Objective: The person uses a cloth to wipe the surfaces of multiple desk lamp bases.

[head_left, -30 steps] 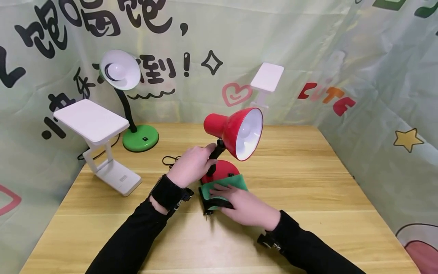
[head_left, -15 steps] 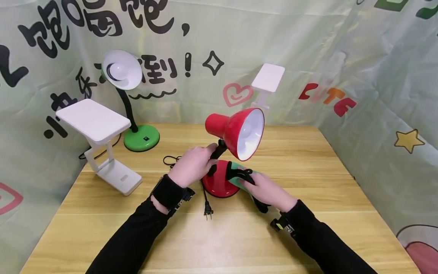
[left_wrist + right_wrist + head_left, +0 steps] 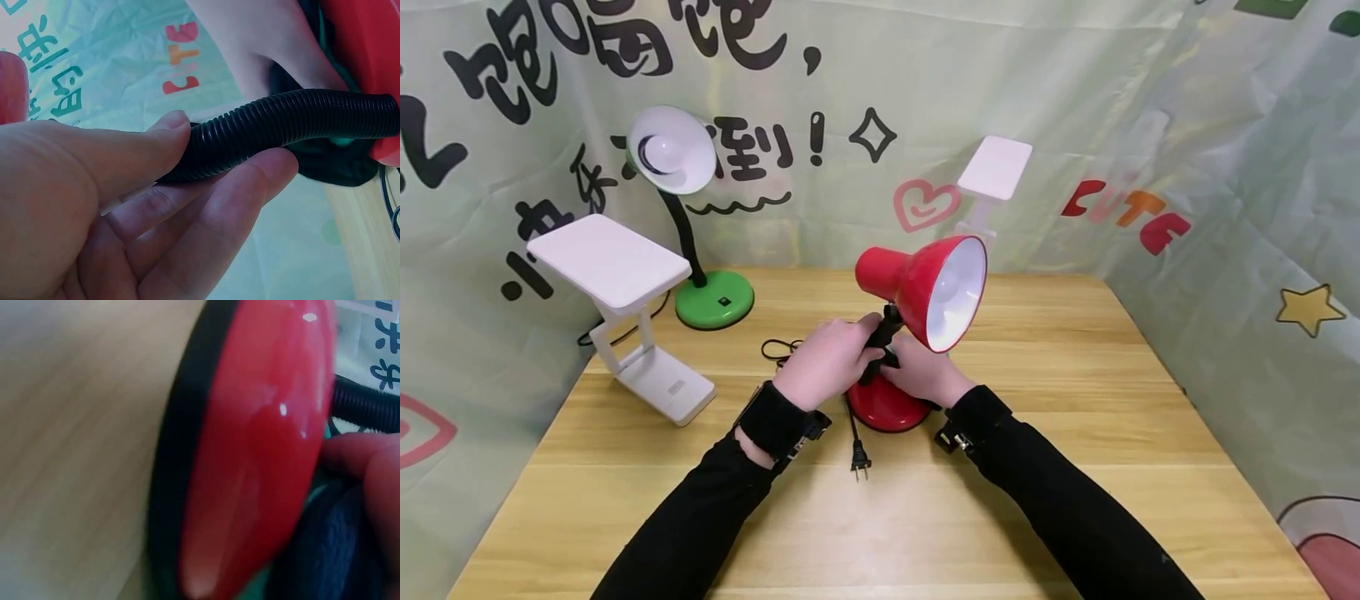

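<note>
A red desk lamp (image 3: 891, 408) stands on the wooden table. My left hand (image 3: 823, 364) grips its black gooseneck; in the left wrist view, thumb and fingers pinch the ribbed neck (image 3: 269, 125). Behind the neck, beneath the red shade (image 3: 917, 283), my right hand (image 3: 923, 371) holds a green cloth with black parts to the top of the base. The shade and neck partly hide that hand. In the right wrist view, dark bunched cloth (image 3: 328, 544) lies beside the glossy red base (image 3: 256, 444).
A white folding lamp (image 3: 613, 262) stands at the left, with a green-based lamp (image 3: 715, 300) behind it. The red lamp's plug (image 3: 860, 457) lies in front of its base. A printed curtain (image 3: 842, 225) encloses the table.
My right hand has carried the cloth from the base's front, round its right side, to behind the neck. The front of the base and the plug are now uncovered. My left hand keeps its grip.
</note>
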`<act>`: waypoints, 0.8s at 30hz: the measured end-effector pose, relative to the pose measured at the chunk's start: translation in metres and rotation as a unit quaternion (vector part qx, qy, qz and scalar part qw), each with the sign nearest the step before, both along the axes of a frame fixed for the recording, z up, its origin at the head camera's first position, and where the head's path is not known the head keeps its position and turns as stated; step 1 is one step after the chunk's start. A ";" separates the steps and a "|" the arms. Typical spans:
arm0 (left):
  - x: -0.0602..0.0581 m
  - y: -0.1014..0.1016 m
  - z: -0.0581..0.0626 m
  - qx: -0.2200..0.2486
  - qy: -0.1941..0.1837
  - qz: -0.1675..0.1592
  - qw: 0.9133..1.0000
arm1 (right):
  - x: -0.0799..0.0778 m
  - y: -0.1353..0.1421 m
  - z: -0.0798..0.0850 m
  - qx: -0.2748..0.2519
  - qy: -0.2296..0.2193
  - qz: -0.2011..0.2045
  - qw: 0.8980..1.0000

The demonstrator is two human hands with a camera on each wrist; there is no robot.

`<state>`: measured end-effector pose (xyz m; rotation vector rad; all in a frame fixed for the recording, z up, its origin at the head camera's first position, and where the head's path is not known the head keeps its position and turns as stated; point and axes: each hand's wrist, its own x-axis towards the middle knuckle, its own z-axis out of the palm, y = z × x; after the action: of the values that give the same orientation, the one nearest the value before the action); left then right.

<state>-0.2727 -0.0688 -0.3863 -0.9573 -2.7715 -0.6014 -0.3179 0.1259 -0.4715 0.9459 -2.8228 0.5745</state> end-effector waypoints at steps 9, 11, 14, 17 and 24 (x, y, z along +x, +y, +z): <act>0.000 0.002 0.001 0.000 -0.006 0.003 1.000 | 0.016 0.019 0.005 -0.020 -0.087 -0.008 0.996; 0.000 0.002 0.001 -0.002 -0.008 0.002 1.000 | 0.026 0.026 0.009 -0.012 -0.103 -0.007 0.995; 0.000 0.002 0.001 -0.002 -0.012 0.001 1.000 | 0.043 0.035 0.014 -0.008 -0.130 0.016 0.991; 0.000 0.001 0.000 0.000 -0.015 0.003 1.000 | 0.060 0.042 0.019 0.015 -0.139 0.045 0.989; 0.001 -0.001 0.000 0.003 -0.017 0.003 1.000 | 0.094 0.042 0.027 0.079 -0.136 0.092 0.983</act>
<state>-0.2719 -0.0693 -0.3861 -0.9470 -2.7989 -0.6311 -0.2237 0.1676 -0.4441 1.2558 -3.0806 0.5412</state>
